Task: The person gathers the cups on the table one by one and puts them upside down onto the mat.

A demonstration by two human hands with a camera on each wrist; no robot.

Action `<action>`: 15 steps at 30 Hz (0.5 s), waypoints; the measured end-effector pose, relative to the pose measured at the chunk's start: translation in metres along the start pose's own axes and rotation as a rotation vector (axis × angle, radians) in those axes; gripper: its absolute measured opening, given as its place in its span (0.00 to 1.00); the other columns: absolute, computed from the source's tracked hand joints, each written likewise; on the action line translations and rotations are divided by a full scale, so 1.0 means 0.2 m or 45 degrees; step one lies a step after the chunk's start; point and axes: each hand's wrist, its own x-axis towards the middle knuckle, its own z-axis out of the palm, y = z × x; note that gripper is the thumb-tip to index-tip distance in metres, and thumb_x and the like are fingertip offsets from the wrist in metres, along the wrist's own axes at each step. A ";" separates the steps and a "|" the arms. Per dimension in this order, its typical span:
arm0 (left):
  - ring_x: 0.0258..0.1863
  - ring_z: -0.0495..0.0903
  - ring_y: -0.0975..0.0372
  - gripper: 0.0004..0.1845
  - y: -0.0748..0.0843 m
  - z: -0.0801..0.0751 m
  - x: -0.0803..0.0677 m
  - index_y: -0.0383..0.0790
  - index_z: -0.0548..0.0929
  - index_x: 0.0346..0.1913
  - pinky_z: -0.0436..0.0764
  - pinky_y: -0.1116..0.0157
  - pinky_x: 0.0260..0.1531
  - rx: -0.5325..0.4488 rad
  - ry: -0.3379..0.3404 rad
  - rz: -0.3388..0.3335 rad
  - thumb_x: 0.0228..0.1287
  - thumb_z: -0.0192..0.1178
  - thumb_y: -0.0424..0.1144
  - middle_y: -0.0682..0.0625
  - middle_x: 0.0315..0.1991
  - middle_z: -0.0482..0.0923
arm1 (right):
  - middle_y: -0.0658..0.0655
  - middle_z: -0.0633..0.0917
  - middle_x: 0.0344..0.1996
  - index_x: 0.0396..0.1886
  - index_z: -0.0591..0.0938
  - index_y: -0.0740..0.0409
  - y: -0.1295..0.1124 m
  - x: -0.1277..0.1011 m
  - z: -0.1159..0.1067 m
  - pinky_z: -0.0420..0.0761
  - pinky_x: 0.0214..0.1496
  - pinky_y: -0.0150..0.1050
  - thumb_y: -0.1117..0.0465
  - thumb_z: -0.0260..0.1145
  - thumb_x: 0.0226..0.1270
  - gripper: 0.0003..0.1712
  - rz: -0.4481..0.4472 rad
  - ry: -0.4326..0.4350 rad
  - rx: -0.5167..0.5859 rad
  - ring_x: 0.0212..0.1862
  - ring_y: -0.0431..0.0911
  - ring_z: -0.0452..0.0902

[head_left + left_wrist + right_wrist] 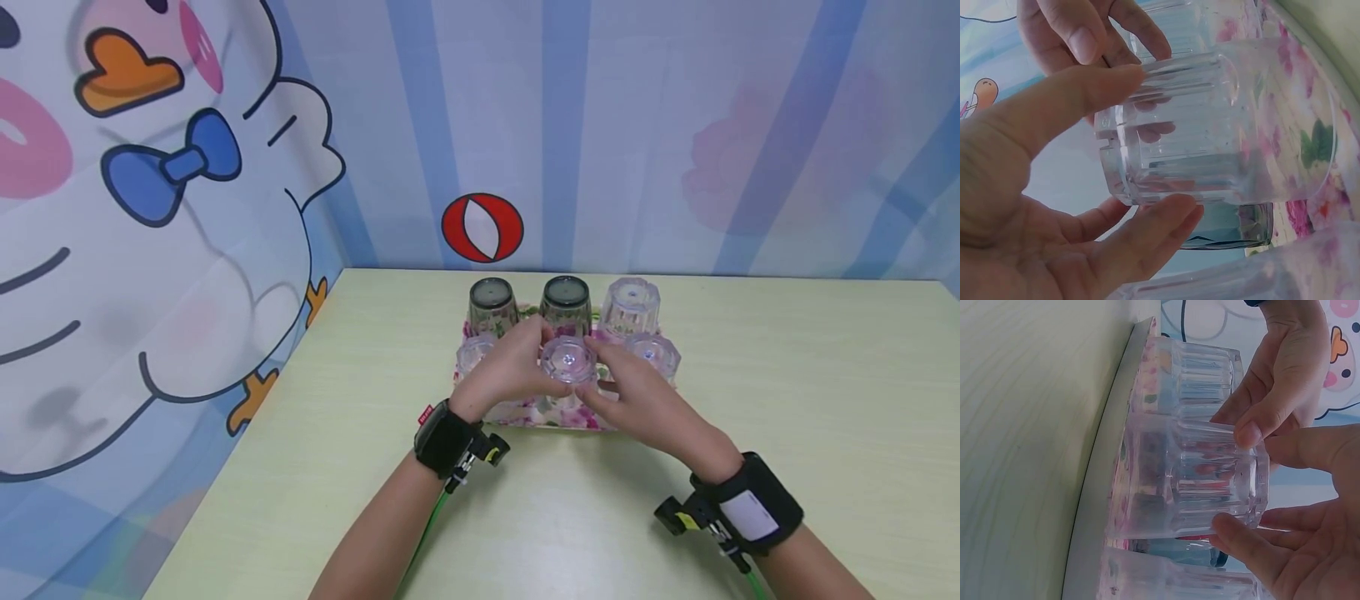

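Both hands covered much of the floral tray (pixel 525 414), so only its front edge and a strip at the back showed in the head view. The clear ribbed glass (pixel 568 361) stood upside down at the middle of the tray's front row, its sides largely hidden by fingers; whether its rim touched the tray could not be told. The glass to its left (pixel 473 353) was half hidden behind the left hand (pixel 508 372).

The left hand reached in from the left, thumb (pixel 1079 94) and fingertips curled around the glass near its base. The right hand (pixel 637 402) came from the right, its thumb and fingers likewise pinching the same glass. Behind stood two dark glasses (pixel 492 305) and another clear one (pixel 630 306), all on the pale table (pixel 787 400).
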 end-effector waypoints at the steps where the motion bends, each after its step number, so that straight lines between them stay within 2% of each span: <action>1: 0.46 0.75 0.59 0.37 0.00 0.00 0.00 0.41 0.68 0.60 0.82 0.67 0.42 0.003 0.000 0.003 0.48 0.75 0.43 0.49 0.50 0.74 | 0.70 0.65 0.70 0.72 0.58 0.68 0.00 0.00 0.00 0.83 0.54 0.47 0.60 0.59 0.69 0.37 0.000 0.000 0.006 0.65 0.63 0.71; 4: 0.58 0.74 0.57 0.45 0.00 0.01 0.01 0.41 0.63 0.68 0.82 0.60 0.53 0.008 -0.005 0.021 0.48 0.75 0.43 0.47 0.61 0.72 | 0.70 0.65 0.70 0.72 0.57 0.68 0.00 0.00 0.00 0.83 0.55 0.48 0.60 0.59 0.69 0.37 0.007 0.000 0.021 0.65 0.63 0.70; 7: 0.68 0.68 0.54 0.50 0.00 0.01 0.02 0.43 0.58 0.73 0.78 0.54 0.61 0.020 -0.011 0.047 0.48 0.75 0.43 0.47 0.70 0.65 | 0.70 0.64 0.70 0.72 0.57 0.68 0.01 0.00 0.00 0.83 0.55 0.49 0.61 0.59 0.69 0.37 0.007 0.006 0.035 0.66 0.63 0.69; 11: 0.72 0.62 0.54 0.53 0.01 0.00 0.02 0.46 0.54 0.75 0.74 0.52 0.65 0.039 -0.016 0.054 0.49 0.74 0.45 0.48 0.74 0.59 | 0.70 0.63 0.70 0.72 0.56 0.69 0.02 0.01 0.00 0.82 0.55 0.49 0.61 0.58 0.69 0.37 0.009 0.019 0.039 0.66 0.63 0.69; 15: 0.73 0.60 0.54 0.52 0.04 -0.03 -0.02 0.46 0.54 0.75 0.73 0.50 0.66 0.070 0.007 0.019 0.50 0.73 0.47 0.48 0.75 0.58 | 0.71 0.67 0.68 0.72 0.58 0.69 -0.02 -0.01 -0.02 0.83 0.54 0.51 0.58 0.58 0.70 0.36 0.044 0.051 -0.028 0.62 0.64 0.73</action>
